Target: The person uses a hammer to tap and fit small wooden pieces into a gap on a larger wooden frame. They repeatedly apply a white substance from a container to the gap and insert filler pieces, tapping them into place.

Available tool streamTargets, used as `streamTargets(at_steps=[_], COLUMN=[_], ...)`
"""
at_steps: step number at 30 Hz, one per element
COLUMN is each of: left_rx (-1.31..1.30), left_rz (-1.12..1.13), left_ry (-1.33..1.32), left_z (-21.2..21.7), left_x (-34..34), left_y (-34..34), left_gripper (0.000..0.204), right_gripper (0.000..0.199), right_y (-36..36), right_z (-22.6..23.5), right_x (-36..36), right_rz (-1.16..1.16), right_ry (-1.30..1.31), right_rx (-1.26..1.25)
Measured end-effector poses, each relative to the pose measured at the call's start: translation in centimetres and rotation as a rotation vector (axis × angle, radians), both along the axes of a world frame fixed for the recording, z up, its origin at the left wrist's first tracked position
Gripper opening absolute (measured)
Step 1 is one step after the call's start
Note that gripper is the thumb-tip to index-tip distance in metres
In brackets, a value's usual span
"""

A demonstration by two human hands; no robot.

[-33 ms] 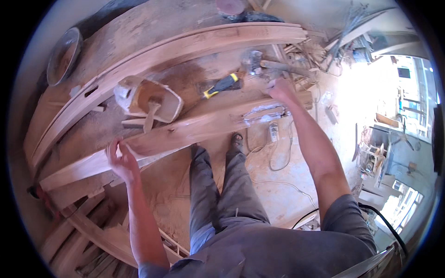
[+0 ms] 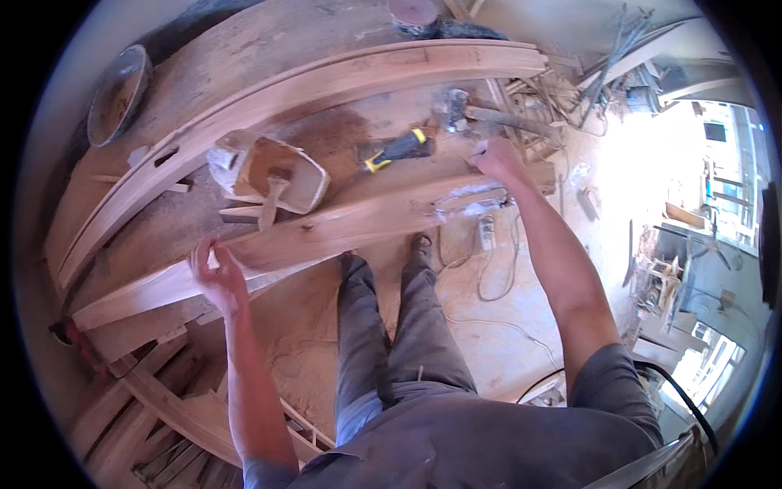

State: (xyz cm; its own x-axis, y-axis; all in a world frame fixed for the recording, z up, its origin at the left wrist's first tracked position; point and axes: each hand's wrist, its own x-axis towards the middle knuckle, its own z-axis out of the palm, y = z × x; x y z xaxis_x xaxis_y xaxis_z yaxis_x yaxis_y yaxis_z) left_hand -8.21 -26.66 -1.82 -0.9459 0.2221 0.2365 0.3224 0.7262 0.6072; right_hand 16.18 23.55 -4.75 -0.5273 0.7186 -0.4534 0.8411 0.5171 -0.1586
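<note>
A long pale wooden beam lies across in front of me, with a rough, whitish damaged patch near its right end. Over its left part is my left hand, its thumb and forefinger curved toward each other in a ring. Anything between those fingertips is too small to make out. Close to the beam's far edge, at the right, my right hand has its fingers curled closed; what they may hold is hidden. Behind the beam lies a yellow-and-black handled tool. A brush leans in a cut-open plastic container.
A curved, slotted timber spans the far side. A hammer-like tool rests near scrap wood. At far left stands a round basin. Cables and a power strip lie on the dusty floor; planks are stacked at lower left.
</note>
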Motion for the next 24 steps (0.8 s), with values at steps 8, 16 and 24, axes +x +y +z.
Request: streamTargets(at_steps=[8,16,24], left_rx=[-0.265,-0.214,-0.027], left_rz=[-0.024,-0.016,0.005], left_ry=[-0.098,-0.023,0.021], left_z=[-3.4,-4.5,-4.6], left_x=[-4.8,-3.4,-2.7], left_y=[3.6,3.5,2.6], left_gripper=[0.023,0.020,0.020], right_gripper=[0.040,0.027,0.026], right_y=[-5.7,-5.2,-5.4], right_z=[2.0,1.7,4.4], right_x=[-8.0,-7.8,-3.5], right_rz=[0.162,0.348,-0.004], right_ry=[0.032,0.122,0.380], right_rx=[0.031,0.022,0.095])
